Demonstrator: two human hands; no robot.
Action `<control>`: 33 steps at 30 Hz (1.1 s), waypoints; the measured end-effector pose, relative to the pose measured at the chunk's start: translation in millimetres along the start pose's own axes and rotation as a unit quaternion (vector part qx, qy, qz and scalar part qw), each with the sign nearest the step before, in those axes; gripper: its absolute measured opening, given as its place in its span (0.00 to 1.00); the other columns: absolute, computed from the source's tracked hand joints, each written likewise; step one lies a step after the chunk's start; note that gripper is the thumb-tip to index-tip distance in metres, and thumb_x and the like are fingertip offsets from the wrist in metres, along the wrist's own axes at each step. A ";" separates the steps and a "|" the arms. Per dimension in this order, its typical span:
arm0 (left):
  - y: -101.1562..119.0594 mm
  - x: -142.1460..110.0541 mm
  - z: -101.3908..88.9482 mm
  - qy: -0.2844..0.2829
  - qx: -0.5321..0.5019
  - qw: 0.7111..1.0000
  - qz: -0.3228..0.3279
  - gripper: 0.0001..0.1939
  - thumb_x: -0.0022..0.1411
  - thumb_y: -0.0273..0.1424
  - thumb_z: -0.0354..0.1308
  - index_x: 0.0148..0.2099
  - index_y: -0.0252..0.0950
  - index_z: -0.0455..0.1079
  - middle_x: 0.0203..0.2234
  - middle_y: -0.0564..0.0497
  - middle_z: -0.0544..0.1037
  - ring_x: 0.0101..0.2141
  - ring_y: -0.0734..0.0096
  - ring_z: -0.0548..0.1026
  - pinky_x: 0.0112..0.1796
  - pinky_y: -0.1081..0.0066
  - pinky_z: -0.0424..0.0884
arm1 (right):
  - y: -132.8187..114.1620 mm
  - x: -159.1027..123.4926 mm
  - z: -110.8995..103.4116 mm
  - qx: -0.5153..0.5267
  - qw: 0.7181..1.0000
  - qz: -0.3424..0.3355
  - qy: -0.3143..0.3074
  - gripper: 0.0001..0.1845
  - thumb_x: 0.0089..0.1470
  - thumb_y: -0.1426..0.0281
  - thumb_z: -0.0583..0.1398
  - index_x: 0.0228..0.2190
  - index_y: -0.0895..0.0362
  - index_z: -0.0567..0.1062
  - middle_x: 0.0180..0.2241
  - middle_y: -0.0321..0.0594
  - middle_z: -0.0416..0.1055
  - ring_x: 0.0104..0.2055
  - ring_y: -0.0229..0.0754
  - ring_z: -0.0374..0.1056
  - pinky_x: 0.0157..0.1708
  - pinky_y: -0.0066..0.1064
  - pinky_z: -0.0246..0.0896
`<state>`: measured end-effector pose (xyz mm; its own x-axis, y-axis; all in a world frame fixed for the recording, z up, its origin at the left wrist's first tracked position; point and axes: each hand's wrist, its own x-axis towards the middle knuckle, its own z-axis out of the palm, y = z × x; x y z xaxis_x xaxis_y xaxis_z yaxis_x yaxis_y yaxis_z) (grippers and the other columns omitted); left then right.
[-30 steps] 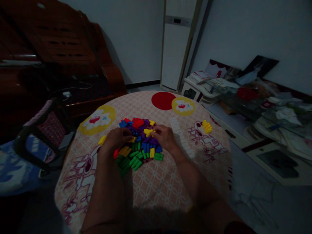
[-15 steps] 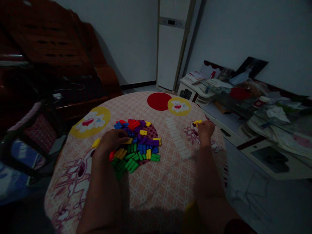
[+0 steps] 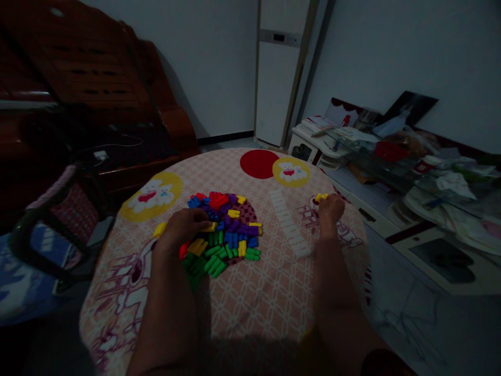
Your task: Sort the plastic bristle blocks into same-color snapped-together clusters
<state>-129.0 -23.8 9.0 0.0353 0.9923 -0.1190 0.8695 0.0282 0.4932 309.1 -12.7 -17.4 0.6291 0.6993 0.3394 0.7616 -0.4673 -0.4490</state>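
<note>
My left hand [image 3: 183, 225] is over the left side of a heap of plastic building blocks, its fingers closed on a yellow block [image 3: 210, 227]. Around it lie green blocks [image 3: 215, 265], purple blocks [image 3: 247, 230], blue blocks [image 3: 231, 240] and red blocks [image 3: 218, 200]. Another yellow block [image 3: 159, 230] sits apart, left of my wrist. Across the table, my right hand [image 3: 332, 209] rests near the right edge. Its fingers are pinched at a small yellow piece [image 3: 321, 197], partly hidden by the hand.
The round table wears a patterned cloth [image 3: 270, 292], with a pale strip [image 3: 289, 224] printed or lying between the hands. A chair [image 3: 50, 224] stands at the left and a wooden sofa [image 3: 97, 89] behind it. At the right is a cluttered low cabinet [image 3: 426, 256].
The whole view has shifted slightly, so everything appears a little further right. Both hands stay at nearly the same places on the table, each still at its yellow block.
</note>
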 end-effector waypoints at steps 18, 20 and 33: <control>-13.5 -16.8 -11.2 0.179 -0.058 0.981 -0.050 0.15 0.58 0.38 0.58 0.44 0.37 0.77 0.40 0.41 0.83 0.42 0.52 0.80 0.44 0.59 0.72 | -58.9 -36.1 2.3 0.139 0.975 -0.170 -0.025 0.12 0.54 0.68 0.56 0.28 0.57 0.79 0.28 0.47 0.78 0.32 0.46 0.70 0.35 0.33 0.60; -44.4 -17.3 -13.9 0.229 -0.020 0.966 -0.122 0.15 0.58 0.40 0.59 0.44 0.37 0.76 0.41 0.36 0.82 0.44 0.46 0.79 0.43 0.55 0.71 | -59.8 -37.4 2.4 0.152 0.972 -0.177 -0.030 0.12 0.54 0.68 0.56 0.28 0.57 0.79 0.28 0.46 0.78 0.32 0.46 0.71 0.35 0.33 0.60; -29.3 -18.8 -15.7 0.188 -0.177 0.957 -0.134 0.19 0.51 0.40 0.64 0.44 0.37 0.76 0.36 0.43 0.81 0.38 0.52 0.80 0.35 0.62 0.74 | -85.8 -61.9 -4.4 0.320 0.911 -0.201 -0.165 0.11 0.52 0.64 0.58 0.28 0.57 0.78 0.26 0.38 0.76 0.29 0.41 0.72 0.32 0.30 0.64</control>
<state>-162.8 -41.4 10.4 -0.4023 0.9155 0.0035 0.5993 0.2605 0.7570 205.5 -18.2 3.8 0.1584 0.9179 0.3637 0.6067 0.2001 -0.7693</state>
